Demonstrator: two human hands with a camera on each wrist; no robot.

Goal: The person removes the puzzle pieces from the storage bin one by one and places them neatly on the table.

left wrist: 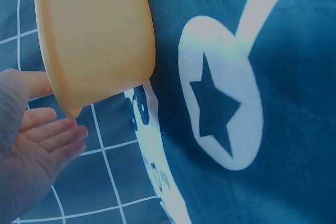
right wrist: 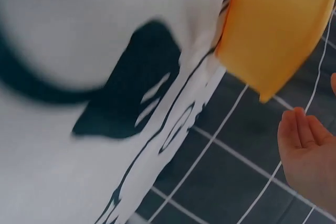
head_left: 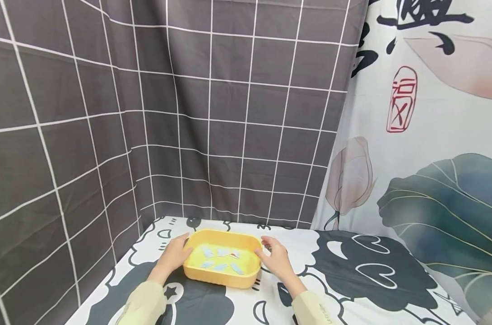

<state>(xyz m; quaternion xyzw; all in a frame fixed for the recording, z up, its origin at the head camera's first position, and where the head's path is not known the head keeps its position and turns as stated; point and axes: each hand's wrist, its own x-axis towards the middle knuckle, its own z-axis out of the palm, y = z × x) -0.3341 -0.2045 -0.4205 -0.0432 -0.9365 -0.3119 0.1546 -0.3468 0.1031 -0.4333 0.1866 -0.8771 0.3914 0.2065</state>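
The head view shows a yellow basin standing on a patterned cloth, between a person's left hand and right hand; the basin lies lengthwise from one hand to the other, with six small pale pieces spread apart on its floor, too small to identify, one bearing a touch of red; the left thumb reaches over the basin's left end while the other left fingers lie outside its wall; in the left wrist view these fingers are relaxed and slightly bent, close together, around the rim's corner, the thumb side being set apart from them and partly hidden behind the rim; whether they press on it I cannot tell; the right thumb points in at the right end of the basin, with the right fingers outside and away from the wall; the right wrist view shows those fingers side by side, lightly bent, their tips just beside the basin's corner with a gap between, the thumb being mostly cut off by the frame; beyond the cloth hangs a dark curtain crossed by white lines.
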